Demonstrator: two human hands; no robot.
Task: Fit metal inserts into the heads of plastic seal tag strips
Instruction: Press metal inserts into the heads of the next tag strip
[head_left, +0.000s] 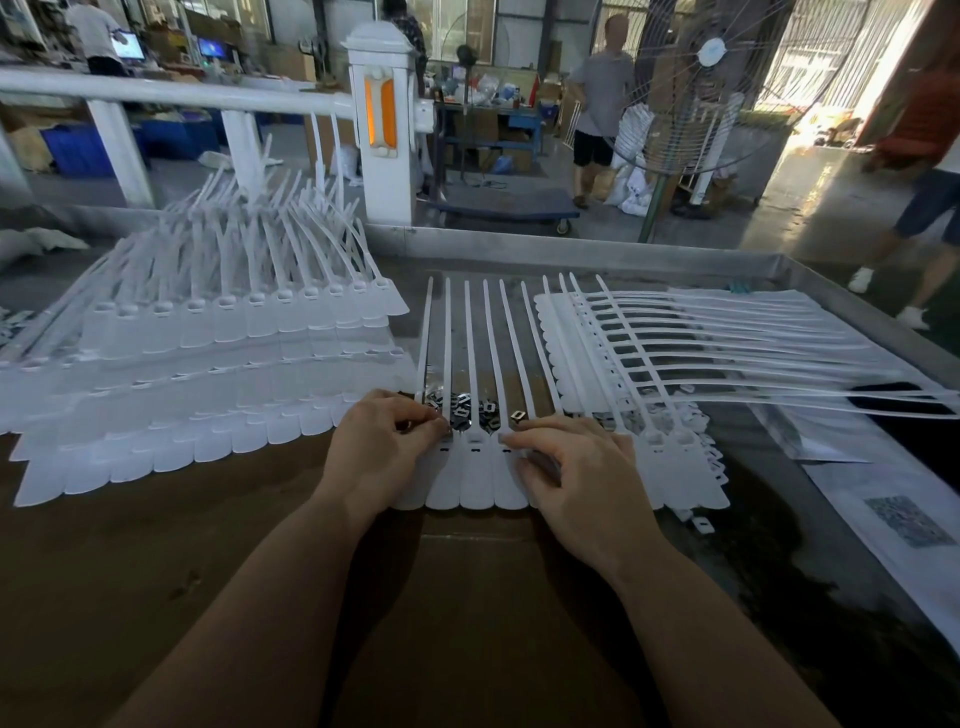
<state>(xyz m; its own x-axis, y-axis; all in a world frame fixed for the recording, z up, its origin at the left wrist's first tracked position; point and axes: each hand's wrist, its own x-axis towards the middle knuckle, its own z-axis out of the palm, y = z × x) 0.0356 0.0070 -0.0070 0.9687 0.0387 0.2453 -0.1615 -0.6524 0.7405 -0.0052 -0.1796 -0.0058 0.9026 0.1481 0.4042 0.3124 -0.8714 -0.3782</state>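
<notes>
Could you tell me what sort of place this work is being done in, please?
Most likely a factory or assembly workshop. Large stacks of white plastic seal tag strips cover the brown work table, small loose metal inserts lie between the hands, and a big wire-guarded pedestal fan stands on the concrete floor beyond.

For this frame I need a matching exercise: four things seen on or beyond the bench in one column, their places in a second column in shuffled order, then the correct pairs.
Things:
1. loose metal inserts
2. tall stack of seal tag sheets
3. sheet being worked on
4. standing fan

Places:
A. under both hands, at the near middle of the bench
B. beyond the bench, on the floor to the far right
C. far-left part of the bench, strips pointing up and away
D. heaped just past the fingertips, between the upright strips

Pairs: 1-D, 2-C, 3-A, 4-B
</notes>
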